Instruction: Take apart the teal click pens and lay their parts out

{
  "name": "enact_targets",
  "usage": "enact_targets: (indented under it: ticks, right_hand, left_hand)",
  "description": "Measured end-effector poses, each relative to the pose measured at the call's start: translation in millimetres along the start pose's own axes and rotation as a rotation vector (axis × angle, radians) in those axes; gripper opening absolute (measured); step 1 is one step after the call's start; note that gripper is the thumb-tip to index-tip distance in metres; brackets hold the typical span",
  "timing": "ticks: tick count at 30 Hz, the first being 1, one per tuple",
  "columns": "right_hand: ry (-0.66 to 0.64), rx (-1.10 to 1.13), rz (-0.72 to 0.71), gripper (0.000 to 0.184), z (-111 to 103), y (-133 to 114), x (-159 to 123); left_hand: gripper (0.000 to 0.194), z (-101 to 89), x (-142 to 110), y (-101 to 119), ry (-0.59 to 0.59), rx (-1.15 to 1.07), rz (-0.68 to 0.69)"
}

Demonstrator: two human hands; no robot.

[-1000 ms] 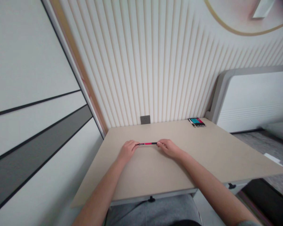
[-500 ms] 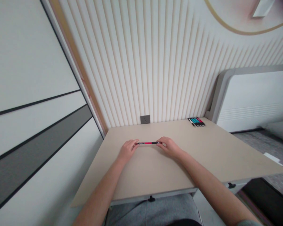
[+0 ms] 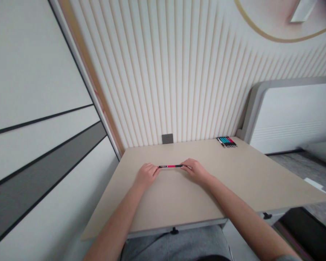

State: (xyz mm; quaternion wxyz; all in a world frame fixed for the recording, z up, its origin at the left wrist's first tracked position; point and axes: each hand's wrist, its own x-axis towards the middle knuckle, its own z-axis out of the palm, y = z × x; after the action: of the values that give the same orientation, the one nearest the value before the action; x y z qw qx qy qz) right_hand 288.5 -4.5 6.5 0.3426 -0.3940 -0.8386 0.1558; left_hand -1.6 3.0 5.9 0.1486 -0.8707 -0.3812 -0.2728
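A slim black and red pen (image 3: 171, 166) lies level between my two hands, just above or on the beige desk (image 3: 179, 199); I cannot tell which. My left hand (image 3: 148, 175) is closed, its thumb and fingers pinching the pen's black left end. At the other end, my right hand (image 3: 195, 169) grips the pen, with part of the tip showing under the fingers. At the desk's back right, several pens (image 3: 226, 141) lie side by side in a row, with black, teal and red barrels.
A dark wall socket (image 3: 167, 138) sits just behind the desk's back edge, on a ribbed cream wall (image 3: 157, 72). A white and grey cabinet (image 3: 38, 145) flanks the left side. The bed's headboard (image 3: 293, 112) stands at right. Black latches (image 3: 174, 230) line the desk's front.
My left fingers have curled in more tightly at the pen's left end. My right hand has shifted slightly along the pen's tip end. The pen stays nearly in place.
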Motion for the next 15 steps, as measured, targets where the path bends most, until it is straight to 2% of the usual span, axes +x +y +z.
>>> enact_targets:
  ticks: [7,15]
  right_hand:
    - [-0.015,-0.009,-0.004,0.028,-4.5,-1.6,-2.6]
    - [0.014,0.022,0.017,0.026,0.2,-2.0,-1.0]
  left_hand:
    - [0.034,-2.4,1.0,3.0,-0.067,0.075,0.115]
    - [0.033,-4.6,1.9,3.0,-0.058,0.133,0.079]
